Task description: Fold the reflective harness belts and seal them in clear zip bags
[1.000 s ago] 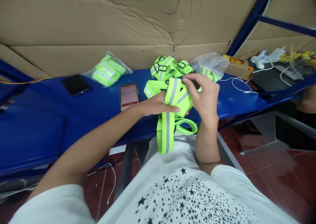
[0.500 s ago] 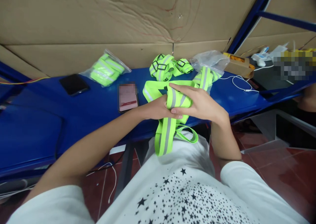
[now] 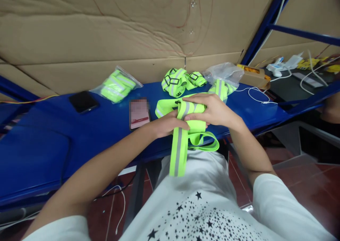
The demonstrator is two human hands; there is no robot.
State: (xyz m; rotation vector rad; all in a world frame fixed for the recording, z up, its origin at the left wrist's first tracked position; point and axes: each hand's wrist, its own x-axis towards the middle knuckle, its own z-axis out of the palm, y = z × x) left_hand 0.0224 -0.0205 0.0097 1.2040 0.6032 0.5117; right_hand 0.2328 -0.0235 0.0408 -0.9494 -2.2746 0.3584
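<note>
A neon-yellow strap with a grey reflective stripe point(image 3: 178, 152) is bunched between both my hands at the front edge of the blue table point(image 3: 106, 124). My left hand point(image 3: 167, 122) is closed on the bundle from the left. My right hand point(image 3: 212, 110) lies over the top of it, fingers pressed on the folded bands. One end of the strap hangs down over my white star-print shirt, and a loop droops to its right.
More folded straps with black buckles point(image 3: 177, 80) lie behind my hands. A clear bag of straps point(image 3: 117, 85) sits at the back left, another bag point(image 3: 224, 76) at the back right. A black phone point(image 3: 83, 101), a second phone point(image 3: 139, 113), a white cable point(image 3: 256, 94) and a cardboard box point(image 3: 253, 76) are on the table.
My right hand came down from pinching the top of the bundle to lying flat across it. The strap bundle is pressed more compactly and sits lower near the table edge.
</note>
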